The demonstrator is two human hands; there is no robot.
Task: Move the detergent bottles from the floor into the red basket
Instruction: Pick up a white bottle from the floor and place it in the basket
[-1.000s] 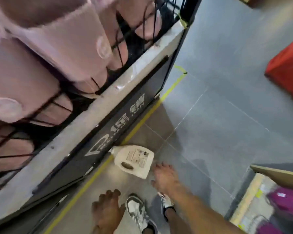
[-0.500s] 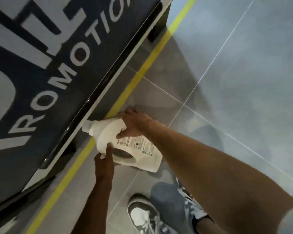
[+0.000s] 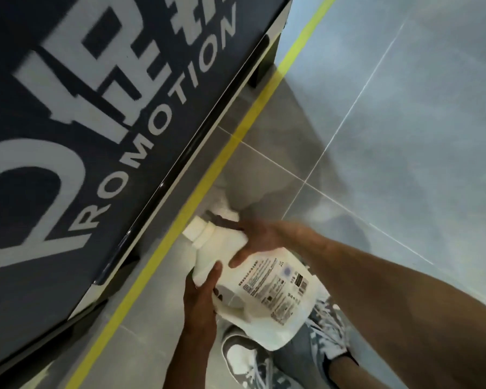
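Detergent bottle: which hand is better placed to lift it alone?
Probably left. The left hand grips the detergent bottle right beside its handle opening; the right hand only spans the shoulder near the cap.

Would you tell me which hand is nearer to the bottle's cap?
Right. The right hand grips the bottle just below the cap; the left hand holds it lower, by the handle.

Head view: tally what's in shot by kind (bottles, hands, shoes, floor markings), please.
White plastic detergent bottle: 1, gripped by both hands
Bare hands: 2, left hand, right hand
Grey-and-white sneakers: 2
Yellow floor tape line: 1
Total: 6
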